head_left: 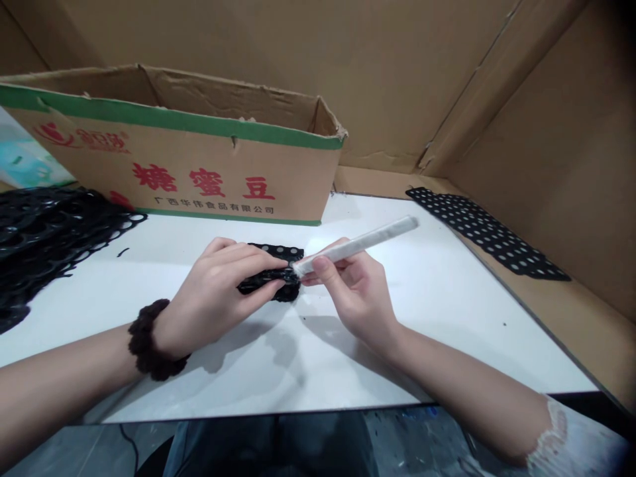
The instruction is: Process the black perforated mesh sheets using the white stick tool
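Note:
My right hand [355, 291] is closed around a slim whitish stick-like tool [370, 240], which slants up to the right. Its lower end meets a small glossy black piece [265, 281] pinched between the thumb and fingers of my left hand [218, 291]. Beneath that piece, a black strip with pale round dots [291, 253] lies on the white table, partly covered by my fingers. The tool's working tip is hidden at the point of contact, so its exact kind does not show.
A cardboard box [209, 172] with green edges and red lettering stands at the back left. Black sheets with round holes [50, 232] are heaped at the left. A dotted black sheet [487, 232] lies along the right edge. Cardboard walls [556, 132] enclose the back and right.

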`<action>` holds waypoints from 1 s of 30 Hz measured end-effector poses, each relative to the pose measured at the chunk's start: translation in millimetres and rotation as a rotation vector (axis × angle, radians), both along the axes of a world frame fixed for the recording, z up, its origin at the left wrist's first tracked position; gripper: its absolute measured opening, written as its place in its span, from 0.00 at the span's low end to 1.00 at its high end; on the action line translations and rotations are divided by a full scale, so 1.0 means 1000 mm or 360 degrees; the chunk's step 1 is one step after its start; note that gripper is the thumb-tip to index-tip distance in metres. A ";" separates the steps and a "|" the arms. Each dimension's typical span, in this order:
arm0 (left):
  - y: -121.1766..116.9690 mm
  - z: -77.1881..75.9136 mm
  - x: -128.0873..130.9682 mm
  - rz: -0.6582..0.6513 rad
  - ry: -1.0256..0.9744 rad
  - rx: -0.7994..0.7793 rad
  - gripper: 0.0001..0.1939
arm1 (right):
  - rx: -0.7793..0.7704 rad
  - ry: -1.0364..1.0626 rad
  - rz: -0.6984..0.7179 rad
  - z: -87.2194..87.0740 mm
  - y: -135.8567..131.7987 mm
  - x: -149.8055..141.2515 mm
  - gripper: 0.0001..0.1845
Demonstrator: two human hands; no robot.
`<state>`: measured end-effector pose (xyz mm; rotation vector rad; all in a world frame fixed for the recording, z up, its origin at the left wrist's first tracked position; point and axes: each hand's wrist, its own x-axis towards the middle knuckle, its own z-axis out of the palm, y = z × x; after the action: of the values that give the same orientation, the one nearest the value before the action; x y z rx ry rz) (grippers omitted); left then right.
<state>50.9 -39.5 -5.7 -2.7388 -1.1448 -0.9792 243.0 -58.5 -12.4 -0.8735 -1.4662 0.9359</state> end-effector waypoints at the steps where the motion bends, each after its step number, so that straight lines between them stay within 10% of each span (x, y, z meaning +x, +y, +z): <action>1: 0.000 0.000 0.000 -0.0002 -0.0001 -0.0001 0.07 | 0.0020 0.0003 0.0002 0.000 0.000 0.000 0.08; 30: -0.001 0.000 0.002 -0.0123 0.0003 0.0018 0.05 | 0.0247 -0.0320 -0.0011 0.001 -0.001 0.003 0.07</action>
<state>52.7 -40.2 -6.1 -2.7936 -1.0375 -0.9876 246.1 -59.7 -11.0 -0.8766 -1.6831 0.7345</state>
